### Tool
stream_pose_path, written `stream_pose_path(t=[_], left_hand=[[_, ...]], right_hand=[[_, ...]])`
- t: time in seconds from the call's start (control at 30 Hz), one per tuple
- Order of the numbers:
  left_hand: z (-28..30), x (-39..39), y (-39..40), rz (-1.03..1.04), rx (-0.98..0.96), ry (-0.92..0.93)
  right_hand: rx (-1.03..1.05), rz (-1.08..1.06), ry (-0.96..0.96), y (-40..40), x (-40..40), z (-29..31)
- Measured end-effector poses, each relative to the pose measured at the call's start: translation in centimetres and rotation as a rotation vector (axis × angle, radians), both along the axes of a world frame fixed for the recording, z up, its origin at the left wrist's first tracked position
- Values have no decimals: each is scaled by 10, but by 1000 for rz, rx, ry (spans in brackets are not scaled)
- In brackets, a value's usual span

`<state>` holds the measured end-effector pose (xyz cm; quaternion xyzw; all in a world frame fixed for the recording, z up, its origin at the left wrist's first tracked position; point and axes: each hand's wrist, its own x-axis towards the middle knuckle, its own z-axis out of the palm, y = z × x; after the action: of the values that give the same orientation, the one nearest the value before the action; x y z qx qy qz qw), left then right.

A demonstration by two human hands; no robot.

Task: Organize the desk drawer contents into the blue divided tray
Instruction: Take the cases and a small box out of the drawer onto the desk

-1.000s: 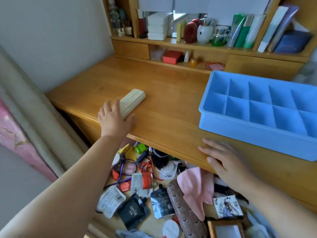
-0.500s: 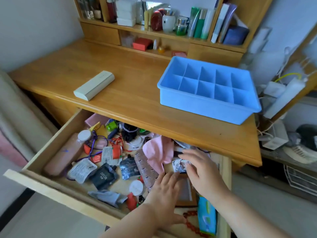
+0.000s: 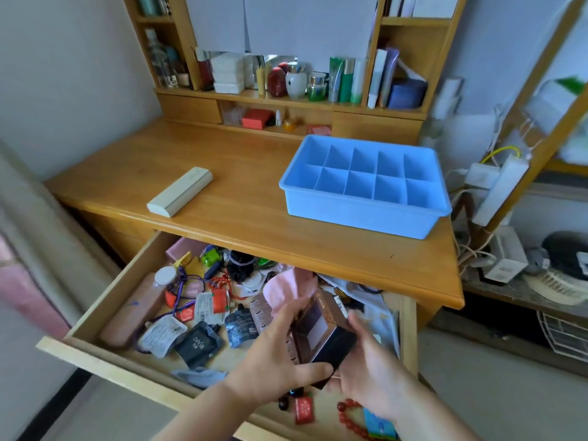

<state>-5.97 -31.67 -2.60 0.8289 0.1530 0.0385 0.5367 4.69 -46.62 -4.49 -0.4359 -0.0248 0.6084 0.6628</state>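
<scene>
Both hands hold a brown box (image 3: 321,334) over the open drawer (image 3: 105,300): left hand (image 3: 276,361) fingers and right hand (image 3: 369,367) fingers curl round it. It should travel level to the empty blue tray (image 3: 362,211), well apart on the surface (image 3: 241,198).

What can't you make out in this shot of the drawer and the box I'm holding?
- Brown box, head view: its print is motion-blurred, and the left hand and right hand cover its lower end.
- Drawer back: hidden under the desk top.
- Blue tray: near compartments' floors hidden by its front wall.
- Red beads: cut off by the right forearm.
</scene>
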Motion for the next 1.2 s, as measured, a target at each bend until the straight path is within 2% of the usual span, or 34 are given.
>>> stream_pose_path(t=[0.1,0.2,0.27,0.33,0.4,0.43,0.53,0.63,0.67,0.77,0.8,0.87,0.93,1.0,1.03,1.1,1.17,1.2], left_hand=[[14,-3,-9,81,-68,-3],[23,-3,-11,115,-118,55],[26,-1,-8,18,-7,120],[25,-3,-4,-67,213,180],[21,-3,-2,-88,431,149],[20,-3,-1,-70,443,89],[20,-3,4,-3,381,-15],[26,-3,16,-52,340,-26],[30,-3,22,-96,261,4],[44,-5,46,-158,-145,107],[48,-7,53,-89,-231,95],[50,-8,63,106,-251,11],[46,-10,64,336,-163,-86],[42,-15,58,559,52,-208],[41,-18,53,570,215,-280],[39,-20,42,400,417,-346],[39,-16,35,254,425,-316],[40,-13,35,254,413,-322]], right_hand=[[146,-52,52,13,-8,11],[150,-78,-55,19,-10,17],[85,-89,-84,23,-8,17],[37,-106,-34,25,-4,15],[-1,-99,-22,25,-2,17],[-2,-66,-15,25,-2,20],[36,57,19,24,-2,19],[66,131,56,23,2,16],[79,153,82,22,3,16],[138,188,220,20,4,11],[174,192,253,21,3,10],[264,184,282,26,0,12],[341,71,327,39,-2,20],[339,-111,294,57,-3,31],[328,-187,270,66,-2,36],[295,-264,204,84,1,45],[272,-261,126,99,2,50],[274,-241,103,106,3,51]])
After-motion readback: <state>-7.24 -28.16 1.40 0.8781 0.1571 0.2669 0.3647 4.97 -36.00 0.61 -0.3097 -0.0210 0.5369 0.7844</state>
